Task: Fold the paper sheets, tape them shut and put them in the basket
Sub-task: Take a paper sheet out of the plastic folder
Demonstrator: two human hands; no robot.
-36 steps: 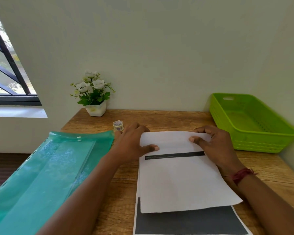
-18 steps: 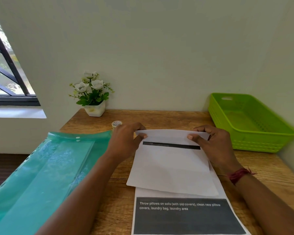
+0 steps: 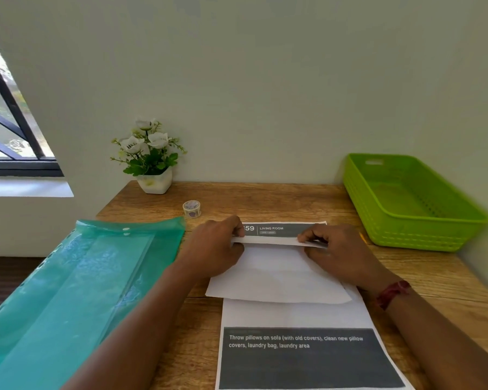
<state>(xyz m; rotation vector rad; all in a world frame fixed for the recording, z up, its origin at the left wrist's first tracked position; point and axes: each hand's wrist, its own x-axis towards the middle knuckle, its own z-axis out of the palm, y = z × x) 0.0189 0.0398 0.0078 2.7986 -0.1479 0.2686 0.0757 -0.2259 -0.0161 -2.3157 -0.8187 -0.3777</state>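
Note:
A white paper sheet (image 3: 279,274) lies folded over itself in the middle of the wooden table (image 3: 265,198), on top of a second printed sheet (image 3: 307,353) with dark bands. My left hand (image 3: 217,249) pinches the folded sheet's far left corner. My right hand (image 3: 338,249) pinches its far right corner. The far edge of the fold sits just below the dark "LIVING ROOM" band. A small roll of tape (image 3: 191,209) stands beyond my left hand. The green basket (image 3: 358,192) sits empty at the right, against the wall.
A teal plastic folder (image 3: 68,291) covers the table's left side and hangs over its edge. A white pot of flowers (image 3: 152,181) stands at the back left by the wall. A window is at far left.
Both hands have pulled the sheet's far edge toward me and down, making the folded part shorter. The dark "LIVING ROOM" band and the lower printed band are now uncovered.

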